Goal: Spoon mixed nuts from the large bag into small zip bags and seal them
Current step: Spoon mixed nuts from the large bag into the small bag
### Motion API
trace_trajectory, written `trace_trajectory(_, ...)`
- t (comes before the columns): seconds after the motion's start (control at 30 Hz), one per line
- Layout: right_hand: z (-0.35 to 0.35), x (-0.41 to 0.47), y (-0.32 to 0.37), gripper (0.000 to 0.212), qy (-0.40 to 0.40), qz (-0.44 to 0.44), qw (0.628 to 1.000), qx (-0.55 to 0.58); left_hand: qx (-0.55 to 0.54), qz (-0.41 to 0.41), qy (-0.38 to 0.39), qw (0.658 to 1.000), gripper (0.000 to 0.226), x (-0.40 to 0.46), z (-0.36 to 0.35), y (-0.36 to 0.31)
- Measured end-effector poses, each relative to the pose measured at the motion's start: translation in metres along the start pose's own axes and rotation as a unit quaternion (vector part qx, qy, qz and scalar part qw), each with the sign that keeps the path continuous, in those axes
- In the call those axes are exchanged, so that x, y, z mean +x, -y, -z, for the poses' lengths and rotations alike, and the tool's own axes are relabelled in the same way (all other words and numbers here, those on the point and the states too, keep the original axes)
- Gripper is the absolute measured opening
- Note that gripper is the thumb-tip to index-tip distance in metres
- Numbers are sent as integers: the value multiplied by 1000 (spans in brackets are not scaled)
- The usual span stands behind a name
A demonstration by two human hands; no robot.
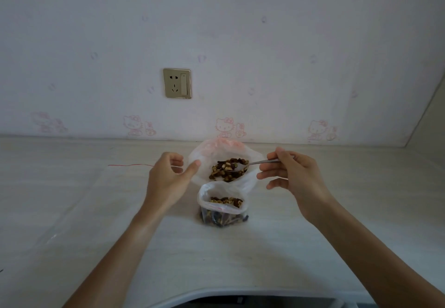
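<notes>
On the pale counter (72,211), far left, we see a thin red thread (130,165) running toward our left hand (168,177), whose fingers are loosely curled and apart, the thumb touching the rim of the large bag (209,153) without pinching it. The large bag lies open with mixed nuts (226,170) inside, and just in front of it stands the small zip bag (222,209), unsealed and partly filled. Our right hand (296,175) pinches the spoon (255,163) handle between thumb and fingertips, its bowl resting in the nuts.
</notes>
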State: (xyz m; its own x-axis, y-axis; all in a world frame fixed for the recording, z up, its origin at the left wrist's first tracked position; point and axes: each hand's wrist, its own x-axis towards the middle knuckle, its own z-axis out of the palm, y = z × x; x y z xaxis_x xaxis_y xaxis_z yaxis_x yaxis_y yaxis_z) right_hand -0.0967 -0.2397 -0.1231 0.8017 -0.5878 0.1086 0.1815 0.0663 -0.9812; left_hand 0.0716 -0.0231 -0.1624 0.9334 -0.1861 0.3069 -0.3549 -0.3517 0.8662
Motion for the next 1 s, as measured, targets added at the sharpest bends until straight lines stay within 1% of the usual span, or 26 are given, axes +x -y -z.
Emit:
trace_trajectory(0.07,3,-7,0,35,10,3,1000,5,22,-27,-32,999,37,-9,6,-1)
trace_trajectory(0.13,5,-14,-1,36,23,7,1000,0,42,-51,-23,998,26,-19,12,-4)
trace_trajectory(0.17,6,-17,-2,36,28,11,1000,-8,51,-59,-1,997,23,-24,14,-5)
trace_trajectory(0.2,7,-20,-3,36,34,18,999,-19,59,-64,27,996,24,-30,15,-5)
trace_trajectory(0.27,7,-25,-5,35,49,46,997,-49,87,-66,84,990,35,-40,15,-6)
trace_trajectory(0.33,8,-28,-6,33,68,88,990,-88,107,-66,125,984,39,-49,14,-5)
trace_trajectory(0.43,9,-31,-8,29,98,155,970,-161,91,-57,147,983,30,-54,11,-2)
trace_trajectory(0.53,11,-33,-8,29,130,225,932,-254,80,-47,144,985,23,-57,9,2)
trace_trajectory(0.6,11,-34,-7,32,153,242,916,-282,69,-43,138,987,23,-58,7,4)
trace_trajectory(0.67,8,-33,-7,33,155,231,923,-267,54,-38,134,989,24,-58,5,5)
trace_trajectory(0.77,3,-25,-10,28,109,186,958,-187,22,-35,130,991,23,-57,4,6)
trace_trajectory(0.87,-3,-15,-14,29,36,109,987,-117,-13,-28,132,991,25,-58,5,6)
trace_trajectory(1.0,-12,-3,-26,32,-27,3,998,-65,-29,-21,134,990,24,-58,5,6)
